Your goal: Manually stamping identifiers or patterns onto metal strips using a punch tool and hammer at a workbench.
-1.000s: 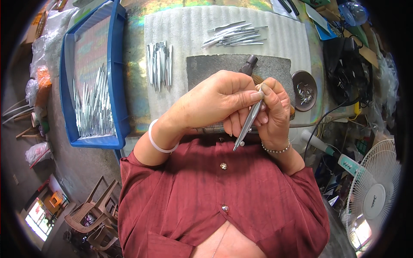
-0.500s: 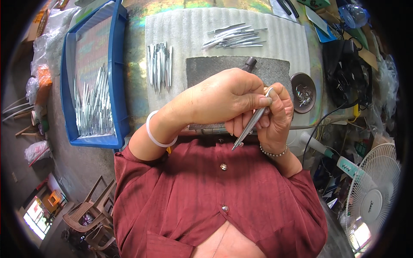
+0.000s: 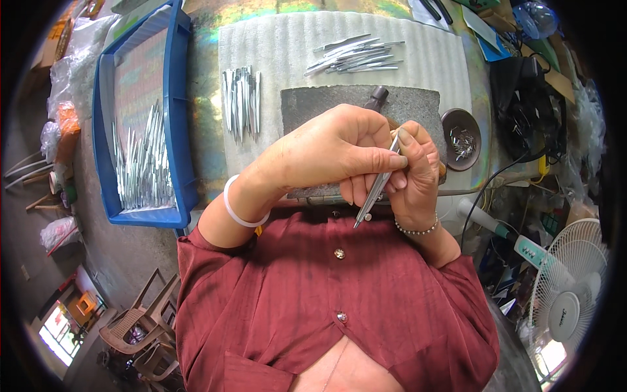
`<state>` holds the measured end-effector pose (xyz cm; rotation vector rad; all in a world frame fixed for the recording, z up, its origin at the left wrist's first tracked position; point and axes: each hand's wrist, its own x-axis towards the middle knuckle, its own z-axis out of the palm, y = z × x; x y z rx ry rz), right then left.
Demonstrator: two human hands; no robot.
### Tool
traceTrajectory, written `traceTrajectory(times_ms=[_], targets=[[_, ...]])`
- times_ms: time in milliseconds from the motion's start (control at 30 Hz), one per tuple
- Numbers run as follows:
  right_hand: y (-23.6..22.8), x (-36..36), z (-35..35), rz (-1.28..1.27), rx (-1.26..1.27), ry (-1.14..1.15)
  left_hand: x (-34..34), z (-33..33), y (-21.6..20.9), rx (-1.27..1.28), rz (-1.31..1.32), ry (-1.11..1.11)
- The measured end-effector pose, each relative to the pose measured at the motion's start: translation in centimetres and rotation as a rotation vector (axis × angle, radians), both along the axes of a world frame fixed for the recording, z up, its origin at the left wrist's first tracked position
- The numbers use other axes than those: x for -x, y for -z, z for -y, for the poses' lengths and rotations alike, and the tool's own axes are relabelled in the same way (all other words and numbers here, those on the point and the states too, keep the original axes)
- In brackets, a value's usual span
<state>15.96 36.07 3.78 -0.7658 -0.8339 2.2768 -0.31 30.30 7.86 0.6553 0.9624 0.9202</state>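
A slim, tapering silver metal tool (image 3: pixel 373 196) is slanting below the curled left hand (image 3: pixel 346 144) and right hand (image 3: pixel 418 171). Both are pinching it.

Since half a second ago, my left hand (image 3: pixel 356 140) and right hand (image 3: pixel 420 166) shifted slightly left; pointed silver tool (image 3: pixel 375 193) steeper, its knob (image 3: pixel 368 217) showing clearer. My left thumb's lower than a second ago. Fan (image 3: pixel 563 318) head swung round a bit.

A slender, tapering, silver metal tool (image 3: pixel 375 196) slants between the left hand (image 3: pixel 349 147) and right hand (image 3: pixel 420 163). Its small, round knob (image 3: pixel 368 217) (silvery too) juts near the lower tip.
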Motion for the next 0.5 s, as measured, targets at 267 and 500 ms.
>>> traceTrajectory(times_ms=[267,500], targets=[[0.2,0.1,0.1,0.029,0.043,-0.043,-0.4,1.0,0.6,0.018,0.014,-0.077],[-0.4,0.1,0.4,-0.03,0.034,-0.112,-0.8,2.8,0.6,0.025,0.157,-0.158]])
